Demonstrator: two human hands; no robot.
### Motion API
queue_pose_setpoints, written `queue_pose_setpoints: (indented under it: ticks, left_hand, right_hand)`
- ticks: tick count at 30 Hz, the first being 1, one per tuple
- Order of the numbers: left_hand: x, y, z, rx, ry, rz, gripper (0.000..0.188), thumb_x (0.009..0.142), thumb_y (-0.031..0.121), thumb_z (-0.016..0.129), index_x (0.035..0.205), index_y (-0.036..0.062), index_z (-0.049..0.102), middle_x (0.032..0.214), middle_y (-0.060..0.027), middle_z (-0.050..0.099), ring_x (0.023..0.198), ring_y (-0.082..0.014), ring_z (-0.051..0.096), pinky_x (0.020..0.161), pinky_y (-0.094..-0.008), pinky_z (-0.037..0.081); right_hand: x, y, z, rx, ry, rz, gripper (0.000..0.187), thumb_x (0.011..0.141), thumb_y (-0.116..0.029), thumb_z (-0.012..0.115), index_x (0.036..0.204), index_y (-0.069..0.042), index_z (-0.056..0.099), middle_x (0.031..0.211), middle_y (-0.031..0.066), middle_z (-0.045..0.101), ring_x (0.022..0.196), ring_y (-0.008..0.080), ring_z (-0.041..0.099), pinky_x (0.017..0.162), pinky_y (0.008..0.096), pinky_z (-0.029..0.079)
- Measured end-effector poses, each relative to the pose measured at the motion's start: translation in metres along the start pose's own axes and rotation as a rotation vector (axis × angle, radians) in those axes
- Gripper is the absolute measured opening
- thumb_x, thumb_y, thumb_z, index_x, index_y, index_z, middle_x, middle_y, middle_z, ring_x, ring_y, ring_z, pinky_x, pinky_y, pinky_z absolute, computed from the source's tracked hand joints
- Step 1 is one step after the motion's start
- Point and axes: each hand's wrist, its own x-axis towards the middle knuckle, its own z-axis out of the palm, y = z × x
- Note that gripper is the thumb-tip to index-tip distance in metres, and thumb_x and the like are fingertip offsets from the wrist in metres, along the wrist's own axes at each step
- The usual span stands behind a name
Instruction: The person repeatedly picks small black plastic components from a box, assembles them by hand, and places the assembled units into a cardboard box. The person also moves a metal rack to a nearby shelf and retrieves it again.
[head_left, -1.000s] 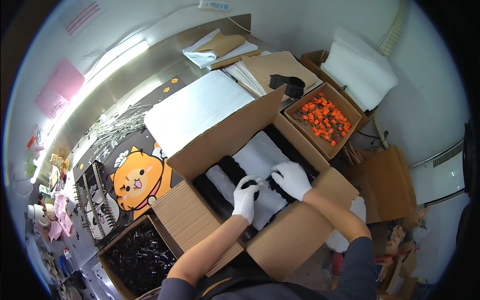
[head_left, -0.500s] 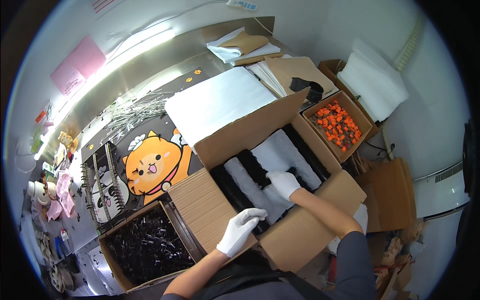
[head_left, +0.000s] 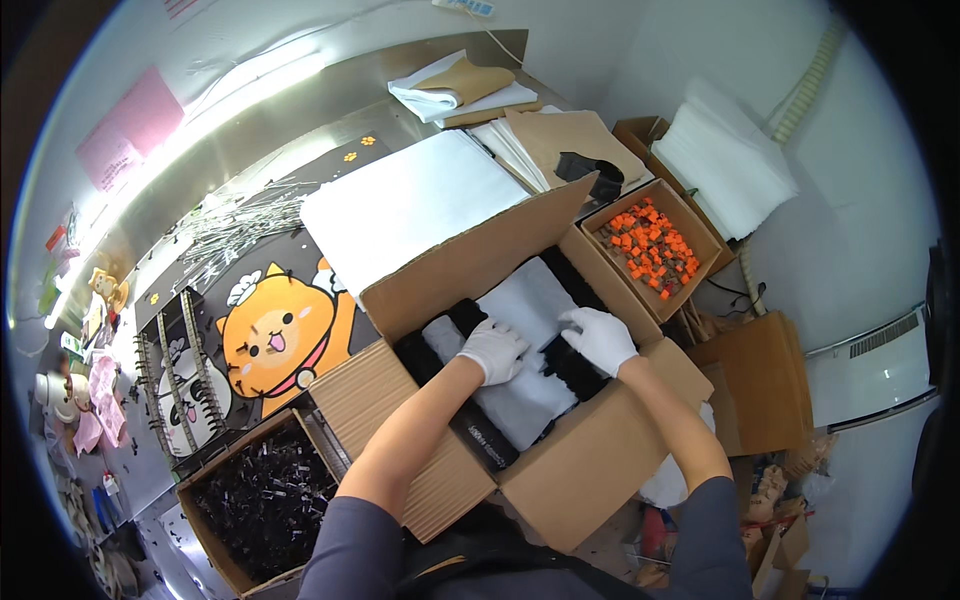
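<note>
Since 0.5 s earlier, left hand (head_left: 493, 350) returned into the open cardboard box (head_left: 600, 460); both gloved hands, right hand (head_left: 601, 338) included, pressed flat, fingers spread, on white foam sheets (head_left: 520, 310); packing looked mostly done, flaps unclosed.

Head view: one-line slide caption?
Two white-gloved hands, left hand and right hand, press on white sheets inside an open cardboard box.

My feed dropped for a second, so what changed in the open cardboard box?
The white-gloved left hand, out over the box flap half a second ago, is back on the white foam sheet in the open cardboard box. The gloved right hand stayed inside.
</note>
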Motion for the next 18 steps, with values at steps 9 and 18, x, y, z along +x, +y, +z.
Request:
queue_pose_setpoints:
  ticks: [9, 18]
  left_hand:
    - [-0.01, 0.002, 0.023, 0.07, 0.107, 0.064, 0.022, 0.081, 0.024, 0.061, 0.097, 0.0106, 0.068, 0.098, -0.0066, 0.066, 0.102, -0.0239, 0.059, 0.098, -0.0376, 0.037]
    - [-0.006, 0.008, 0.016, 0.119, 0.02, 0.044, 0.032, 0.08, 0.031, 0.063, 0.104, 0.0109, 0.066, 0.103, -0.0078, 0.066, 0.105, -0.026, 0.057, 0.099, -0.0413, 0.036]
  right_hand:
    - [0.007, 0.026, 0.081, -0.396, 0.018, -0.55, 0.027, 0.079, -0.025, 0.065, 0.097, -0.006, 0.065, 0.105, 0.0097, 0.062, 0.107, 0.0265, 0.055, 0.1, 0.0394, 0.037]
    - [0.016, 0.031, 0.023, -0.134, 0.094, -0.384, 0.034, 0.082, -0.024, 0.06, 0.109, -0.004, 0.065, 0.106, 0.0148, 0.064, 0.104, 0.0323, 0.059, 0.095, 0.0422, 0.044]
